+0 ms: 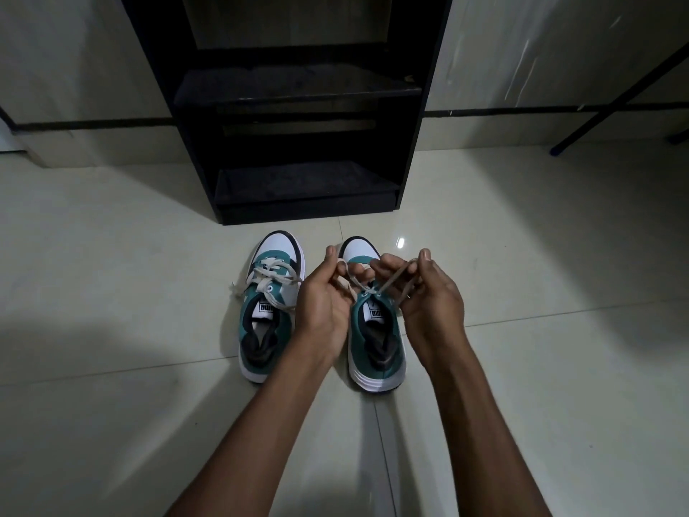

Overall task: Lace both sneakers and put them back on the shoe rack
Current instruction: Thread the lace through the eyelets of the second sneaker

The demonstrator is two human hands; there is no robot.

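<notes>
Resting on the pale glossy tiled floor [112, 263] just left of centre frame, the left teal-and-white sneaker [269, 304] has its cream flat lace [269, 279] threaded and crossed over the tongue, loose ends trailing off its left side. Just right of it, the left hand [325, 304] is curled closed, fingers and thumb pinching one end of the beige lace [358, 283] that belongs to the right teal-and-white sneaker [374, 345]. That shoe stands beside its partner, toes toward the top of the frame, the lace emerging from its top eyelets. Farther right, the right hand [428, 292] is likewise closed, its thumb and fingertips clamped on the other end, drawn up taut. Behind both shoes, in the upper centre, stands the black open-fronted shoe rack [298, 87].
</notes>
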